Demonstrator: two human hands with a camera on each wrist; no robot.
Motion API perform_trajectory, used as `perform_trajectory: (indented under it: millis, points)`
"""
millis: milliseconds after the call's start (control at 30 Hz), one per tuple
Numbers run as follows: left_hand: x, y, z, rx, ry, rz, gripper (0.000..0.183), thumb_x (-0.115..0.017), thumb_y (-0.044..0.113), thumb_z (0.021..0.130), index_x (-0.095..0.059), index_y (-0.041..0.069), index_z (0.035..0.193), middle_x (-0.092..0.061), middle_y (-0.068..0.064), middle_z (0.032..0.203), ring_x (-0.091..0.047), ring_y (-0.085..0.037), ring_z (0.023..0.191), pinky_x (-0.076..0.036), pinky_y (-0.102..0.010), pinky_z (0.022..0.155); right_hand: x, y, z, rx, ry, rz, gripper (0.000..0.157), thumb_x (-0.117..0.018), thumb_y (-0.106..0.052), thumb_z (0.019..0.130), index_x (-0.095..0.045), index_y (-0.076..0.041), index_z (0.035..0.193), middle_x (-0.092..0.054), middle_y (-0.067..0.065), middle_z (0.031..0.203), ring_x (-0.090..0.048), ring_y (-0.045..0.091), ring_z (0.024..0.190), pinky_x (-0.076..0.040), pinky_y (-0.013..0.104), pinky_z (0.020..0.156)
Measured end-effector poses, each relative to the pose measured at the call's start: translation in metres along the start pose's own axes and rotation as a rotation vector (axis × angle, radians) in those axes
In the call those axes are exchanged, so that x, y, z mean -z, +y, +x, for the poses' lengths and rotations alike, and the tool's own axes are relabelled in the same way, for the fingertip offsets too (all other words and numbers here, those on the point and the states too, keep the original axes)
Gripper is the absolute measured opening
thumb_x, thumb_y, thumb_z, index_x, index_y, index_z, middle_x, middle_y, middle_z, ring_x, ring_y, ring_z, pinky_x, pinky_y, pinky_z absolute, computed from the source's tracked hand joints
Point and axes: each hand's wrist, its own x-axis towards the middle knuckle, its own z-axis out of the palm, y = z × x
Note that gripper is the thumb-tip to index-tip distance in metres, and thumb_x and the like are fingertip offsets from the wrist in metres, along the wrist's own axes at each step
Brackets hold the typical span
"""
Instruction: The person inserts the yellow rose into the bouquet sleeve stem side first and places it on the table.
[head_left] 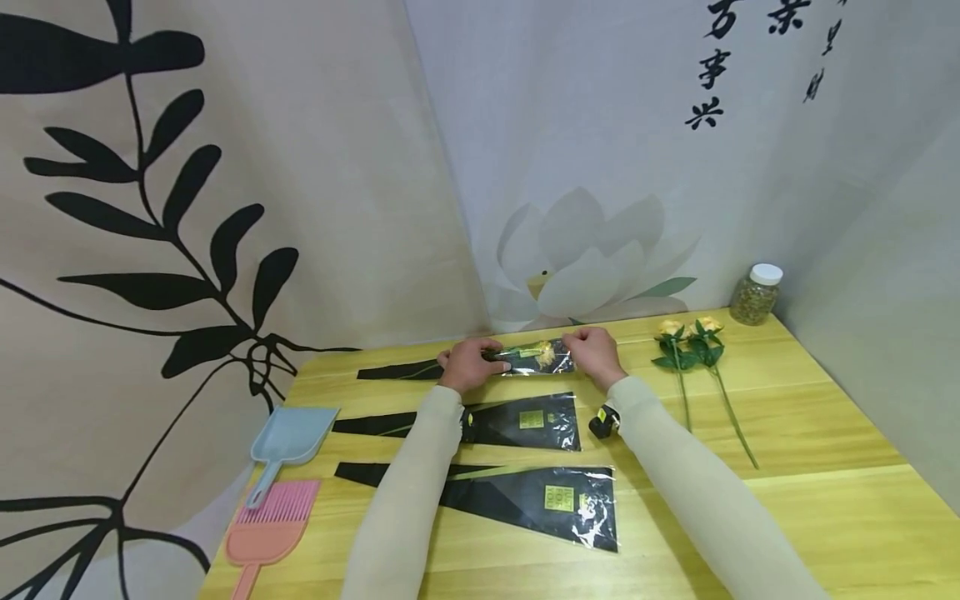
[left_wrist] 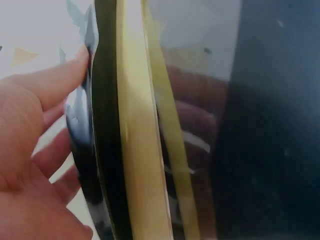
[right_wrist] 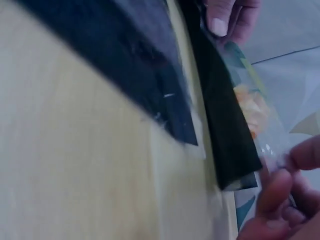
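Grips a black-and-clear sleeve [head_left: 517, 367] mid-length with the left hand [head_left: 468, 367]; pinches its right end with the right hand [head_left: 596, 357]. Shows a yellow rose [head_left: 546, 355] through the film between both hands. Has a second sleeve [head_left: 513, 423] and a third sleeve [head_left: 517, 502] nearer the body than the hands, two loose roses [head_left: 707, 353] right of the right hand, a jar [head_left: 753, 298] beyond them, a blue dustpan [head_left: 294, 433] and pink brush [head_left: 268, 537] left of the left hand.

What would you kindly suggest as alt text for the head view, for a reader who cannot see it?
A person's left hand and right hand hold a partly clear black sleeve with a yellow flower inside, at a wooden table. Two similar sleeves lie nearer; two yellow roses and a jar are at right, a blue dustpan and pink brush at left.
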Motion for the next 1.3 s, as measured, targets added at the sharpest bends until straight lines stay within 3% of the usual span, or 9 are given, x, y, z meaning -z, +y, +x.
perform_trajectory:
  millis: [133, 267, 400, 567, 733, 933, 1300]
  points:
    - [-0.002, 0.002, -0.001, 0.035, 0.038, -0.011, 0.036, -0.083, 0.038, 0.093, -0.078, 0.024, 0.126, -0.074, 0.003, 0.134, -0.063, -0.031, 0.128, -0.019, -0.062, 0.116, 0.001, 0.0, -0.001, 0.022, 0.048, 0.036, 0.031, -0.061, -0.029, 0.105, -0.074, -0.001, 0.097, -0.077, 0.013, 0.108, -0.061, 0.02, 0.074, -0.048, 0.033, 0.06]
    - [-0.001, 0.003, -0.003, 0.036, 0.058, -0.019, 0.035, -0.084, 0.037, 0.092, -0.078, 0.023, 0.124, -0.075, 0.003, 0.131, -0.064, -0.031, 0.127, -0.016, -0.066, 0.119, 0.005, 0.003, -0.002, 0.038, 0.037, 0.048, 0.033, -0.062, -0.031, 0.106, -0.076, -0.001, 0.1, -0.076, 0.015, 0.104, -0.062, 0.024, 0.076, -0.048, 0.034, 0.061]
    - [0.001, 0.003, -0.005, 0.008, 0.031, -0.027, 0.038, -0.083, 0.036, 0.093, -0.077, 0.022, 0.128, -0.074, 0.001, 0.134, -0.063, -0.031, 0.13, -0.016, -0.066, 0.119, 0.013, 0.005, -0.004, 0.036, 0.0, 0.031, 0.032, -0.065, -0.035, 0.105, -0.077, -0.006, 0.111, -0.073, 0.013, 0.101, -0.061, 0.027, 0.078, -0.051, 0.034, 0.063]
    - [0.004, -0.002, -0.009, -0.031, 0.001, -0.009, 0.041, -0.082, 0.036, 0.094, -0.074, 0.024, 0.132, -0.07, 0.001, 0.14, -0.061, -0.03, 0.134, -0.023, -0.062, 0.111, 0.024, 0.004, -0.009, 0.051, -0.024, -0.04, 0.036, -0.068, -0.041, 0.103, -0.075, -0.008, 0.116, -0.073, 0.01, 0.11, -0.065, 0.025, 0.093, -0.054, 0.033, 0.076]
    - [0.006, -0.009, -0.015, -0.057, 0.009, 0.038, 0.043, -0.081, 0.039, 0.095, -0.073, 0.029, 0.135, -0.067, 0.003, 0.145, -0.059, -0.029, 0.137, -0.03, -0.058, 0.103, 0.033, 0.004, -0.015, 0.109, -0.021, -0.114, 0.034, -0.068, -0.041, 0.104, -0.075, -0.009, 0.114, -0.073, 0.011, 0.11, -0.065, 0.026, 0.093, -0.054, 0.036, 0.078]
    - [0.017, -0.013, -0.026, -0.08, 0.042, 0.041, 0.045, -0.083, 0.037, 0.094, -0.073, 0.026, 0.136, -0.066, 0.0, 0.147, -0.058, -0.032, 0.138, -0.032, -0.061, 0.101, 0.044, 0.006, -0.026, 0.151, -0.053, -0.188, 0.031, -0.066, -0.038, 0.105, -0.072, -0.01, 0.116, -0.073, 0.011, 0.112, -0.067, 0.028, 0.101, -0.056, 0.043, 0.087]
    - [0.027, -0.025, -0.045, -0.109, 0.034, 0.006, 0.037, -0.082, 0.032, 0.095, -0.077, 0.017, 0.129, -0.067, -0.008, 0.134, -0.063, -0.03, 0.119, -0.035, -0.066, 0.105, 0.057, 0.013, -0.041, 0.208, -0.119, -0.279, 0.022, -0.069, -0.03, 0.104, -0.073, -0.009, 0.11, -0.074, 0.009, 0.104, -0.067, 0.024, 0.092, -0.054, 0.037, 0.08]
